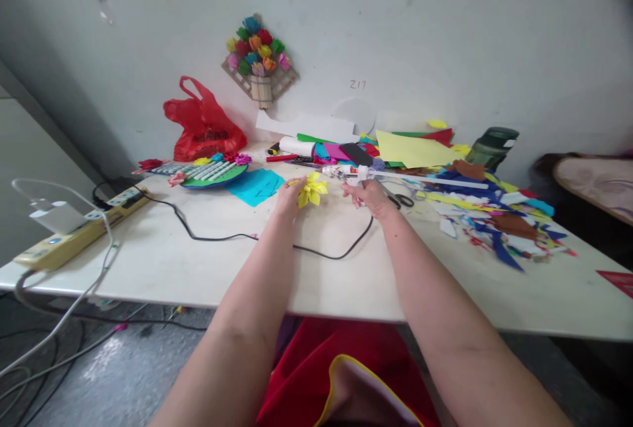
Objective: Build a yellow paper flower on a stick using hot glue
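A yellow paper flower (310, 190) with pointed petals is held upright at the fingertips of my left hand (291, 195), just above the table. My right hand (372, 198) is closed around a white hot glue gun (364, 174). Its black cord (336, 257) drops below the hand and runs left across the table. A long white stick (445, 179) extends to the right from behind the gun. The flower and the gun are apart. Black-handled scissors (403, 200) lie right beside my right hand, their blades partly hidden.
On the left are a power strip (93, 223), a red plastic bag (202, 124), a green panel with paper rolls (212, 176) and blue paper (256, 186). Coloured sheets (415, 149) lie at the back. Paper scraps (514, 223) and a green bottle (492, 148) are on the right.
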The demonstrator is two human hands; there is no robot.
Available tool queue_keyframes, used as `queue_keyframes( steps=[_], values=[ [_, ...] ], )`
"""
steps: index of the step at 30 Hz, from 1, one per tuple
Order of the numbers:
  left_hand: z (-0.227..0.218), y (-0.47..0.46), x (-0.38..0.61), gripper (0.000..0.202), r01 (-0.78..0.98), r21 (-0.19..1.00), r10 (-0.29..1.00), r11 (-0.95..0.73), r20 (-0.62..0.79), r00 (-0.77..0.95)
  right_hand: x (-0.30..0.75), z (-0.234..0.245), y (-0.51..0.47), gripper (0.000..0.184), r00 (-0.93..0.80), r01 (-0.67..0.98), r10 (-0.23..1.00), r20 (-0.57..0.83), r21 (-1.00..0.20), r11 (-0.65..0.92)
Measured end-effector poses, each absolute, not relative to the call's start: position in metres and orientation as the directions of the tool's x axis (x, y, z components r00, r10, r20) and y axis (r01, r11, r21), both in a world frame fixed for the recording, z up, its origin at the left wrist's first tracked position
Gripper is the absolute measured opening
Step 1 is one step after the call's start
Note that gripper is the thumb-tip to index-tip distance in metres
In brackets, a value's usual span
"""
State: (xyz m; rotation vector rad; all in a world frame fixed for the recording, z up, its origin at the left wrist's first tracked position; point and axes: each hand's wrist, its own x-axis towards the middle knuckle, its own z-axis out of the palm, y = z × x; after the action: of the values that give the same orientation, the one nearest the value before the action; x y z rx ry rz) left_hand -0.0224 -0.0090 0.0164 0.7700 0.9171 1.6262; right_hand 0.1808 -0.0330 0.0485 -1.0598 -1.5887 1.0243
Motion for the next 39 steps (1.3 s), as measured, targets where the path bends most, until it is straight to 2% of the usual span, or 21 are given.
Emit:
queue_keyframes(
  steps=[6,14,22,39],
  values=[
    [0.014,-0.005,-0.024,0.032,-0.493,0.863,0.982,-0.111,0.019,-0.188,0.179,0.052,-0.033,0.043,-0.176,0.314,0.942,0.285,-0.891,0.328],
    [0.014,-0.006,-0.023,0.031,-0.482,0.868,0.983,-0.114,0.027,-0.184,0.174,0.061,-0.042,0.041,-0.191,0.445,0.956,0.221,-0.849,0.285],
    [0.014,-0.007,-0.023,0.031,-0.477,0.869,0.982,-0.128,0.044,-0.182,0.172,0.063,-0.043,0.032,-0.207,0.464,0.955,0.211,-0.838,0.286],
    [0.011,-0.003,-0.025,0.04,-0.462,0.875,0.98,-0.144,0.06,-0.191,0.174,0.057,-0.034,0.036,-0.218,0.537,0.916,0.336,-0.742,0.4]
  ],
)
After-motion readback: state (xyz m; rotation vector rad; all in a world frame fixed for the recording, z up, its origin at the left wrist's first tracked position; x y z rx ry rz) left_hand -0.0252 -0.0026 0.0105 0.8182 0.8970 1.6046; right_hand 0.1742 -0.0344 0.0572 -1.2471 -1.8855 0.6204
